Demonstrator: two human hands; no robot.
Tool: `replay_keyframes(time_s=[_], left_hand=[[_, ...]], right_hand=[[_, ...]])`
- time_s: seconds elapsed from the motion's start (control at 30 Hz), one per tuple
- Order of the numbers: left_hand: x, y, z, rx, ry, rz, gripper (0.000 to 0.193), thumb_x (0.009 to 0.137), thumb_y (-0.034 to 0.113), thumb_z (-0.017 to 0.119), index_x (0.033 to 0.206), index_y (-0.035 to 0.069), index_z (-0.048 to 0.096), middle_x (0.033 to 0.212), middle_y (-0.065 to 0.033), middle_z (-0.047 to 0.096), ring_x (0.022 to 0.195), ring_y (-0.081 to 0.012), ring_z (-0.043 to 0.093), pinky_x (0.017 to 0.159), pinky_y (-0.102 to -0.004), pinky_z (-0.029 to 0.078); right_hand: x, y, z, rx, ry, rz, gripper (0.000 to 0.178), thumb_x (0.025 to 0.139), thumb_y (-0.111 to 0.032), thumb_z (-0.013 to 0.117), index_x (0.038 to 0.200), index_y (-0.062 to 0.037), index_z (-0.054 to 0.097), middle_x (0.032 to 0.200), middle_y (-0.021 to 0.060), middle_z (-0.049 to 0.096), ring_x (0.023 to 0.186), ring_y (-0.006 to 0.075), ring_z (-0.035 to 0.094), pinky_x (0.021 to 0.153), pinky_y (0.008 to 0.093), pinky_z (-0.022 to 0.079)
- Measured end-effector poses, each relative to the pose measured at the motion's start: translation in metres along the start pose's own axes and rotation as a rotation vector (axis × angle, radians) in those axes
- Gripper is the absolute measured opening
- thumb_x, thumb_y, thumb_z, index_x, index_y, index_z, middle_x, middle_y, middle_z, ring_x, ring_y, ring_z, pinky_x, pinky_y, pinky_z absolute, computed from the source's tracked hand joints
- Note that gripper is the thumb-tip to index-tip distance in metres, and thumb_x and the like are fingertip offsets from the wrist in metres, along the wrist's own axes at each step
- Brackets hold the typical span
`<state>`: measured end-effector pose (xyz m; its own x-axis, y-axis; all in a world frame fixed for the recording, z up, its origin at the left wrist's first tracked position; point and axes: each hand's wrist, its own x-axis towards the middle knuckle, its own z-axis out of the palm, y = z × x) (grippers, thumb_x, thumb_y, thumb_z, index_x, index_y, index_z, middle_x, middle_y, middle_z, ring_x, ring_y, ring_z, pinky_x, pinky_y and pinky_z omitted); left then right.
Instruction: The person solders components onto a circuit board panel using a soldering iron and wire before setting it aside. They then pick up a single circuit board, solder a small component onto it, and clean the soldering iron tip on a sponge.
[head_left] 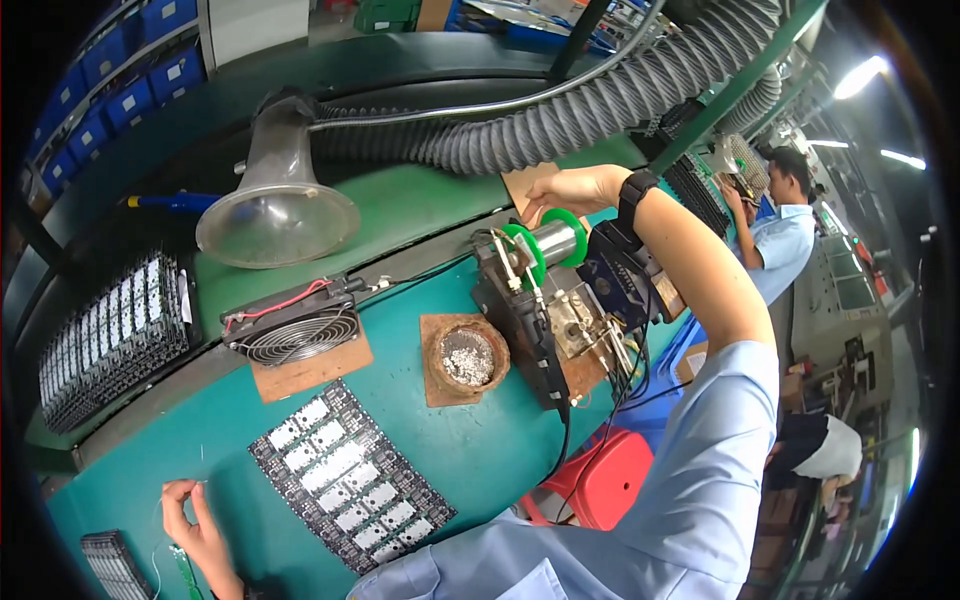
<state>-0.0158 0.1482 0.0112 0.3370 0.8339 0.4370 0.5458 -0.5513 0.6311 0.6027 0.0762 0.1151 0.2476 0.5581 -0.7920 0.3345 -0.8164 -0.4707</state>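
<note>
At the lower left, my left hand (197, 530) is closed in a pinch on a thin silvery wire (157, 565), which loops down beside the fingers. A large dark circuit board panel (350, 480) with rows of white pads lies to the right of that hand. My right arm stretches forward across the bench. The right hand (577, 188) is bent over the far side of a green-flanged wire spool (556, 243), its fingers curled. Whatever those fingers hold, if anything, cannot be made out. Below the spool stands a black device with a metal mechanism (580, 320).
A round pot (468, 358) with grey-white granules sits on a small board. Left of it are a fan (300, 335) and a clear extraction hood (278, 225) on a ribbed hose (530, 130). Stacked panels (115, 340) stand far left. A red stool (600, 480) and a co-worker (785, 235) are at right.
</note>
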Motion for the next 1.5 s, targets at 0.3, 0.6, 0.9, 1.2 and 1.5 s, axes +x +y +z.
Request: replay_keyframes(time_s=[0.3,0.6,0.9,1.2,1.5], left_hand=[[-0.001,0.001,0.002,0.012,-0.020,-0.041,0.005,0.085,-0.003,0.053,0.081,-0.002,0.050,0.075,-0.0082,0.052,0.068,-0.0156,0.049,0.066,-0.0257,0.041],[-0.001,0.003,0.002,0.015,-0.023,-0.052,0.006,0.085,-0.002,0.053,0.081,-0.002,0.050,0.075,-0.0091,0.052,0.070,-0.0182,0.048,0.066,-0.0271,0.040],[-0.002,0.007,-0.001,0.024,-0.024,-0.056,0.004,0.084,-0.002,0.054,0.082,-0.003,0.051,0.077,-0.0097,0.052,0.070,-0.0196,0.048,0.068,-0.0280,0.040],[-0.015,0.009,-0.003,-0.052,-0.037,0.010,0.003,0.088,-0.002,0.050,0.086,-0.002,0.052,0.083,-0.0098,0.056,0.075,-0.0172,0.053,0.070,-0.0279,0.044],[-0.025,0.033,-0.006,-0.596,-0.056,-0.144,0.007,0.087,0.003,0.053,0.084,-0.001,0.048,0.084,-0.0127,0.054,0.067,-0.0144,0.050,0.087,-0.0390,0.045]], right_hand=[[0.014,0.004,0.008,0.130,-0.026,0.060,0.026,0.086,-0.029,0.050,0.098,-0.0071,0.059,0.103,0.0015,0.058,0.088,0.0110,0.054,0.078,0.0267,0.045],[0.018,0.012,0.011,0.180,0.061,0.016,0.029,0.088,-0.028,0.046,0.095,-0.0046,0.060,0.092,0.0008,0.065,0.081,0.0099,0.058,0.075,0.0238,0.046],[0.004,-0.004,0.016,0.125,0.086,0.058,0.031,0.088,-0.029,0.043,0.101,-0.0043,0.058,0.094,0.0061,0.066,0.088,0.0141,0.059,0.079,0.0273,0.045],[-0.159,-0.048,-0.002,-0.049,0.399,-0.587,0.043,0.095,-0.030,0.029,0.121,-0.0058,0.053,0.108,0.0100,0.064,0.102,0.0163,0.057,0.092,0.0309,0.040],[-0.263,0.045,0.152,0.192,0.721,-0.961,0.042,0.094,-0.028,0.042,0.123,0.0017,0.047,0.101,0.0122,0.062,0.088,0.0141,0.059,0.080,0.0258,0.045]])
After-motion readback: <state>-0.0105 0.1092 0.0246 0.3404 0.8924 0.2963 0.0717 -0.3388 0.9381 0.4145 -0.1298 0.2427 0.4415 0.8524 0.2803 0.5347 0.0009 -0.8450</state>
